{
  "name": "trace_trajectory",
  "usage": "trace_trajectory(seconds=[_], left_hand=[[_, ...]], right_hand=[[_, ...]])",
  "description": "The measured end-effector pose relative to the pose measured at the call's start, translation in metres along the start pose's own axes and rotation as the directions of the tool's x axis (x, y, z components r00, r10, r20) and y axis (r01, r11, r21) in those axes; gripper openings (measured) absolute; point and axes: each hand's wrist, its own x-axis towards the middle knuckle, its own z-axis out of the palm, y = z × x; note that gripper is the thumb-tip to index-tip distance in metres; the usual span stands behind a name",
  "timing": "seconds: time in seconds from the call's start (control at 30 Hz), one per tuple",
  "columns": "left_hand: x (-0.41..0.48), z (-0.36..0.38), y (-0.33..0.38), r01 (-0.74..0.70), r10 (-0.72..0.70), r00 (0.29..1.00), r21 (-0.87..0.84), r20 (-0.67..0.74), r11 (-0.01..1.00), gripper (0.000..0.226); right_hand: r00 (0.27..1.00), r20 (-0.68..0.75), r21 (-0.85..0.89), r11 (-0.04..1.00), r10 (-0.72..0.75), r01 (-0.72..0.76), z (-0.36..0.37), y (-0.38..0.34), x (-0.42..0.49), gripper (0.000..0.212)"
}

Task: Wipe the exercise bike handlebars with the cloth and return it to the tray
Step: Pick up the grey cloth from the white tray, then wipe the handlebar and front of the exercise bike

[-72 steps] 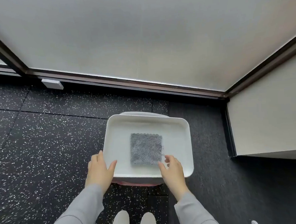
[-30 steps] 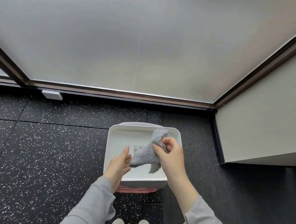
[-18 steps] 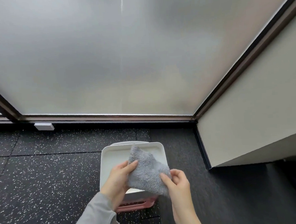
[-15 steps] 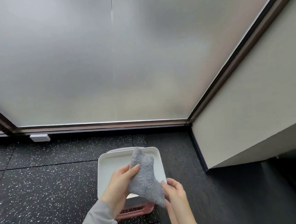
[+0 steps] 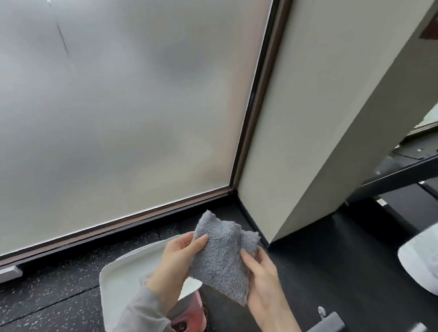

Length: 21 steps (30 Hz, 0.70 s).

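Observation:
I hold a fluffy grey cloth [image 5: 222, 258] up between both hands, above and to the right of the white tray [image 5: 122, 274]. My left hand [image 5: 176, 260] pinches its upper left edge. My right hand [image 5: 262, 278] grips its lower right side. The tray holds nothing and rests on a pink stool [image 5: 187, 319] on the floor. A white, rounded part of a machine [image 5: 433, 258] shows at the right edge. Grey padded bars [image 5: 325, 326] poke in at the bottom right. Handlebars cannot be made out.
A frosted glass wall [image 5: 119, 107] with a dark frame fills the upper left. A beige pillar [image 5: 324, 108] stands to the right. A dark metal bar [image 5: 405, 175] runs behind it. The floor is black speckled rubber [image 5: 47, 304].
Both hands picked the cloth out of the tray and lifted it. The view has swung up and to the right, bringing the pillar and the white machine part into sight.

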Motion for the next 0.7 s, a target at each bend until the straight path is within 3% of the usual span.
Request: trace_trajectory(seconds=[0.07,0.13,0.23,0.3,0.37,0.53,0.7], left_hand=[[-0.006,0.027,-0.002,-0.023,0.024,0.999,0.055,-0.024,0.998,0.019],[-0.013,0.052,-0.007,-0.069,0.075,0.995,0.094,-0.061,0.993,0.015],[-0.03,0.097,-0.017,-0.17,0.188,0.978,0.17,-0.096,0.971,0.016],[-0.045,0.123,-0.023,-0.233,0.248,0.967,0.191,-0.057,0.954,0.022],[-0.061,0.149,-0.027,-0.299,0.3,0.953,0.235,0.031,0.925,0.024],[-0.103,0.21,-0.04,-0.408,0.342,0.906,0.301,0.248,0.862,0.019],[-0.156,0.256,-0.059,-0.401,0.316,0.882,0.202,0.35,0.894,0.038]], right_hand=[[0.983,-0.097,-0.091,0.985,-0.154,0.146,-0.014,-0.018,-0.015,0.02],[0.923,-0.177,-0.285,0.915,-0.343,0.285,-0.025,-0.036,-0.032,0.015],[0.759,-0.183,-0.606,0.679,-0.625,0.413,-0.046,-0.06,-0.059,0.008],[0.652,-0.171,-0.706,0.554,-0.738,0.442,-0.053,-0.076,-0.078,0.008],[0.573,-0.149,-0.748,0.471,-0.806,0.467,-0.062,-0.091,-0.097,0.009],[0.472,-0.027,-0.789,0.309,-0.881,0.532,-0.081,-0.117,-0.146,0.016],[0.492,0.034,-0.76,0.297,-0.87,0.579,-0.112,-0.126,-0.191,0.02]])
